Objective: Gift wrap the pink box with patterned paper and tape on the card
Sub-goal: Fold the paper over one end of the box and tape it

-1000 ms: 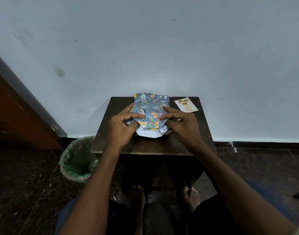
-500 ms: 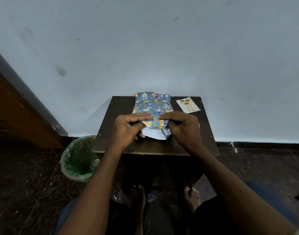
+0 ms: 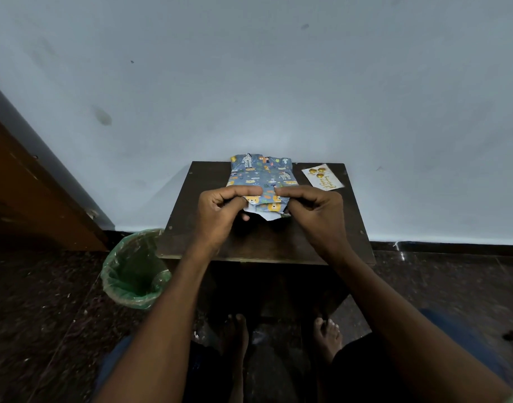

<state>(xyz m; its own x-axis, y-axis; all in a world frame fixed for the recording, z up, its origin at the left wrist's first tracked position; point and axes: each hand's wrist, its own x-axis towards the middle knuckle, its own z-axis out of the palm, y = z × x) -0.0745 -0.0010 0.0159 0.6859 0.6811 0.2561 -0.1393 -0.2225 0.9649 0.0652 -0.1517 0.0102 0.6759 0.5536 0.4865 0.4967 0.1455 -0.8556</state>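
Box [image 3: 261, 177]: wrapped, long axis running away from the person.
Near flap [image 3: 264, 205]: pinched equally by left hand [image 3: 220, 212] and right hand [image 3: 313, 212].

Paper-wrapped box [image 3: 261, 177] beside gold-printed card [image 3: 322, 178]

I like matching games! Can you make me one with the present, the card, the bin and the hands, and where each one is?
Things:
1. wrapped box
2. card
3. bin
4. left hand and right hand

Places:
A. on the floor, left of the table
B. pinching the paper's near end
C. far right corner of the table
D. middle of the table

Pairs: 1-D, 2-C, 3-A, 4-B
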